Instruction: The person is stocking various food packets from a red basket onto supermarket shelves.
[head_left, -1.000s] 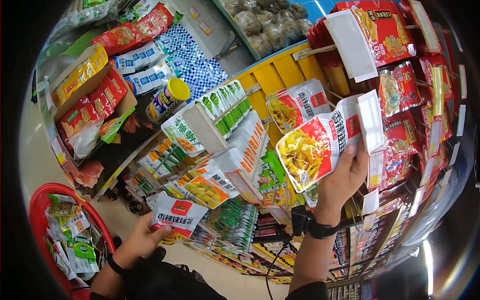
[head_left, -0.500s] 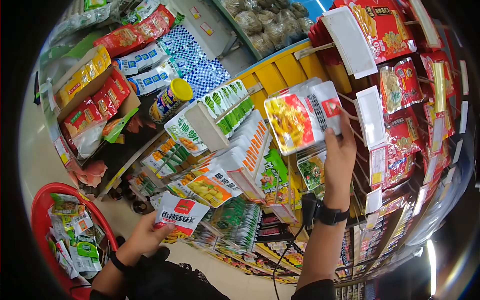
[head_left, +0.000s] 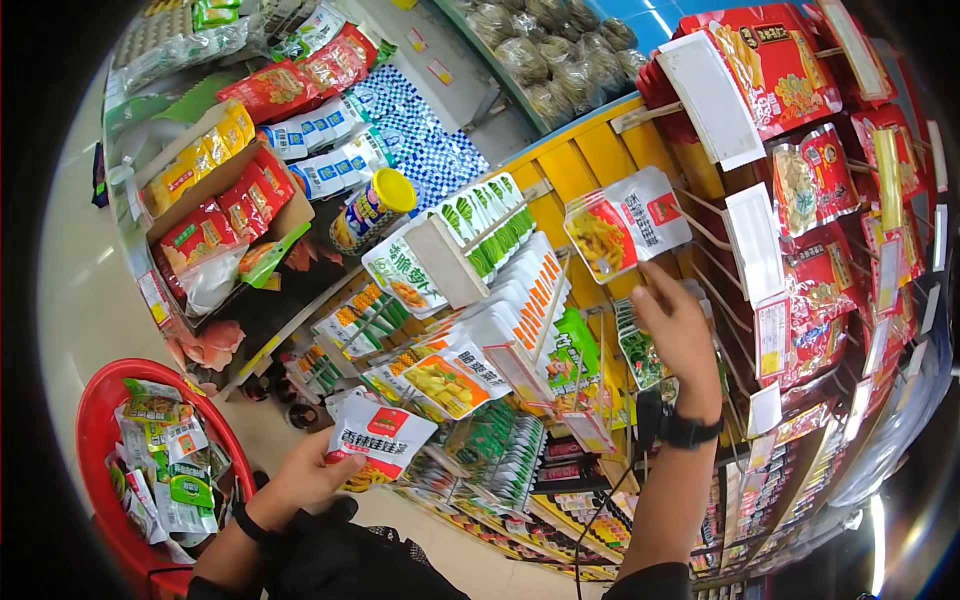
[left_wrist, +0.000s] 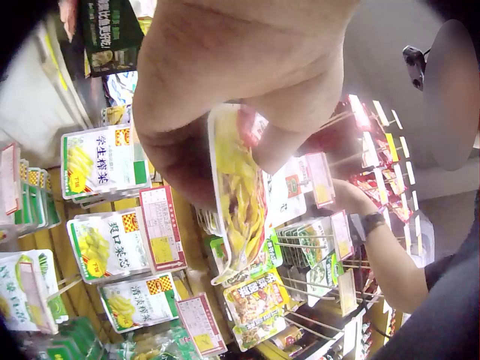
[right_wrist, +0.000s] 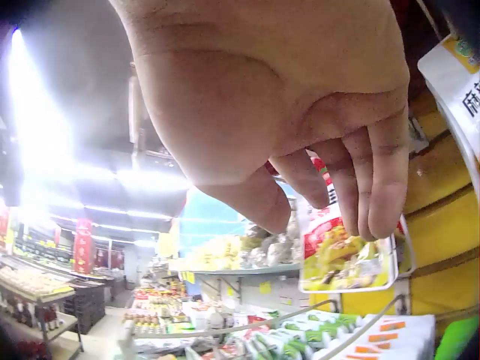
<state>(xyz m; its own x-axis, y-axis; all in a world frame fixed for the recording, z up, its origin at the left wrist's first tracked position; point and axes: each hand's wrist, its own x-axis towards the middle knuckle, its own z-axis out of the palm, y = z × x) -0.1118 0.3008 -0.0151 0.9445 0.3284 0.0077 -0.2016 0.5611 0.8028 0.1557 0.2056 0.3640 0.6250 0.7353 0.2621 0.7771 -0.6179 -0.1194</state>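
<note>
My left hand [head_left: 308, 470] grips a white and red packet of pickled cabbage [head_left: 382, 440] by its lower left side, the thumb across the front. In the left wrist view the packet's clear side [left_wrist: 238, 199] shows yellow vegetable pieces. A matching cabbage packet [head_left: 630, 226] hangs on the rack by the yellow slatted back, with another edge showing behind it. Just below that packet is my right hand [head_left: 682, 325], its fingers loosely extended and holding nothing. The right wrist view shows the fingers overlapping the hanging packet [right_wrist: 349, 264].
A red basket [head_left: 95, 430] full of assorted packets stands at lower left. Metal hooks with white tag holders [head_left: 755, 240] jut out near my right hand. White and green packets [head_left: 405, 270] hang in the middle. A yellow-lidded can [head_left: 372, 212] stands on the display at left.
My right hand held the second cabbage packet, moved it back to the rack and let go; it has dropped slightly below it. My left hand still grips its packet. The head view has shifted.
</note>
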